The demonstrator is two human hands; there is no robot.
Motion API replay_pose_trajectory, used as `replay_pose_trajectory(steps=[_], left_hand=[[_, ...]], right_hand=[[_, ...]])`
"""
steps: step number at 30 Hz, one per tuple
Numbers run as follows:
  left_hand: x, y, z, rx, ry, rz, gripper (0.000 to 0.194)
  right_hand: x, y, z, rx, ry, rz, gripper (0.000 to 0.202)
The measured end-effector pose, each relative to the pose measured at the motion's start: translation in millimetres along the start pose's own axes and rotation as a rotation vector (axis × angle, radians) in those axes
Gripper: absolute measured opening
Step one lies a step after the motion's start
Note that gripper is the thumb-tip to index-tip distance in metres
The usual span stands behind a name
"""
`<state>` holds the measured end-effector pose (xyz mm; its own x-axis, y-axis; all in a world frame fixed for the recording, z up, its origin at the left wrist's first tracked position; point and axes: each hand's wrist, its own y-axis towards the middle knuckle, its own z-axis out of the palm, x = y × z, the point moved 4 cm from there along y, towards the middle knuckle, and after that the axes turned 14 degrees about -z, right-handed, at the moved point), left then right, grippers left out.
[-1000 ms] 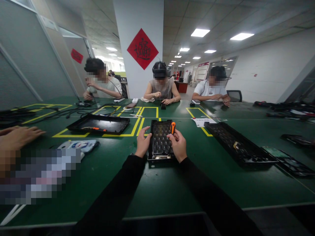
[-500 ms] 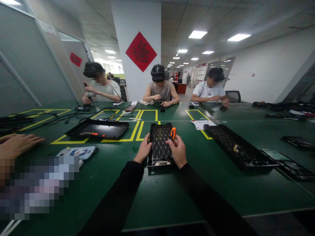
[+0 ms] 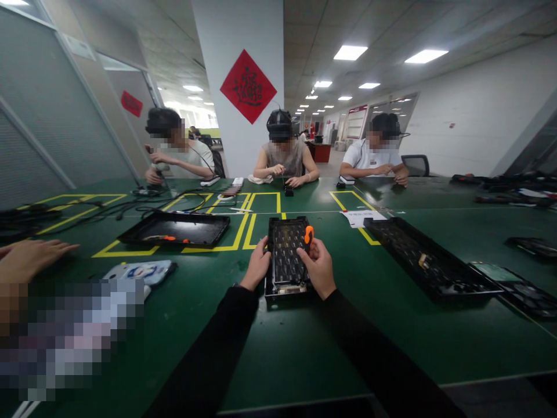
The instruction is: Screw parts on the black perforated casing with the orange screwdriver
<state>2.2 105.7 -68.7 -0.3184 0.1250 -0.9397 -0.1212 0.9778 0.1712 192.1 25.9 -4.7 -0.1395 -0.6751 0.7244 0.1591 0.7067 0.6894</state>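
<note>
A black rectangular casing [image 3: 289, 261] lies on the green table in front of me, its long side running away from me. Rows of small shiny marks cover its inner panel, and a pale strip sits at its near end. My left hand [image 3: 258, 264] grips the casing's left edge, thumb on top. In my right hand [image 3: 318, 268], over the casing's right side, is a screwdriver with an orange and black handle [image 3: 308, 234]. That handle points up out of the closed fingers; its tip is hidden.
To the left lies a black tray [image 3: 198, 229] with orange bits; a longer tray [image 3: 418, 255] is at right. A phone-like item [image 3: 150, 270] and another person's hand [image 3: 43, 253] are at left. Cables [image 3: 126, 203] cross the table. Several people sit opposite.
The whole view has shifted slightly. Both hands keep their places on the casing, and the screwdriver handle stays in my right hand, a little more upright.
</note>
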Motion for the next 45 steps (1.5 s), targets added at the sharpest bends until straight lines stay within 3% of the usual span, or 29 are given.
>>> replay_pose_trajectory(steps=[9, 17, 23, 32, 38, 45], left_hand=[[-12, -8, -2.8, 0.001, 0.076, 0.031, 0.053], [-15, -11, -5.0, 0.042, 0.128, 0.036, 0.052], [-19, -15, -6.1, 0.031, 0.147, 0.020, 0.049], [-16, -14, -5.9, 0.015, 0.157, 0.047, 0.046], [-18, -15, -5.9, 0.009, 0.126, 0.039, 0.044], [-19, -15, -5.4, 0.007, 0.157, 0.064, 0.044]], right_hand=[[-3, -2, 0, 0.030, 0.049, 0.119, 0.029], [-1, -1, 3, 0.078, 0.080, 0.068, 0.029], [1, 0, 5, 0.013, 0.200, 0.039, 0.028], [4, 1, -1, 0.058, -0.081, -0.072, 0.028], [0, 0, 2, 0.010, 0.057, 0.008, 0.034], [-2, -1, 3, 0.049, 0.094, 0.056, 0.032]])
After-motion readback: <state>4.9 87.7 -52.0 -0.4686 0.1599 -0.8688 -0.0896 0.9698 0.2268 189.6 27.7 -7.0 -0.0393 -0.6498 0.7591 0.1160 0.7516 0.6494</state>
